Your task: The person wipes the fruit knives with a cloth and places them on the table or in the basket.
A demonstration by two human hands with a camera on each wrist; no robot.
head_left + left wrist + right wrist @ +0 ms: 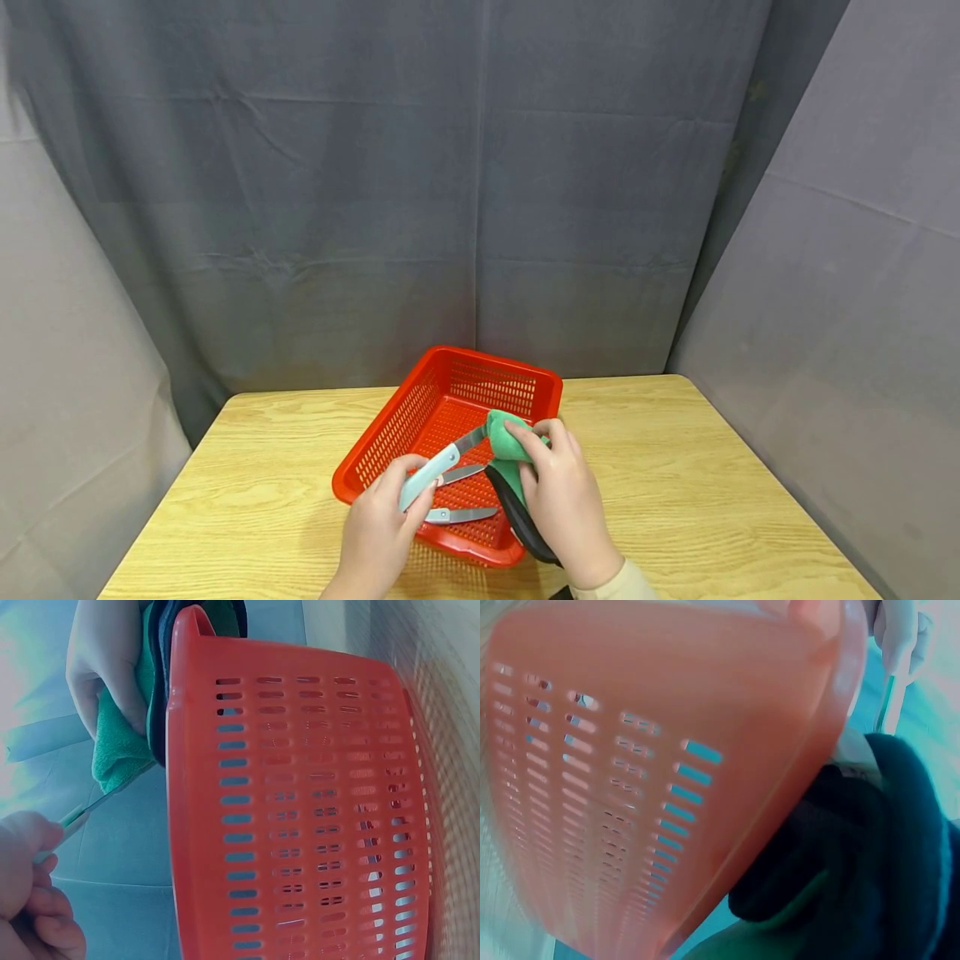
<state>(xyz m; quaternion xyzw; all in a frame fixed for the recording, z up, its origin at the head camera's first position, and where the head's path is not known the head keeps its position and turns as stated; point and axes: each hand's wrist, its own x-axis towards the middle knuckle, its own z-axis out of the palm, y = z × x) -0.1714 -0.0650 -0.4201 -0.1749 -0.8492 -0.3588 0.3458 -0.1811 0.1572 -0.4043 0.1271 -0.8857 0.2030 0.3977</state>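
Observation:
My left hand (378, 521) grips a knife (429, 477) by its pale blue handle, blade pointing up and right over a red plastic basket (386, 429). My right hand (558, 492) pinches a green cloth (506, 435), which is folded round the blade's tip and hides it. A black fold (517, 517) hangs beside the cloth, below the right hand. Two more knives, one higher (462, 473) and one lower (472, 515), lie in the basket beneath. In the left wrist view the blade (109, 796) runs into the cloth (120, 750).
The slotted basket stands at an angle on a light wooden table (675, 483). Behind the table hangs a dark grey curtain (337, 208), with paler cloth walls on the left (67, 333) and the right (840, 292).

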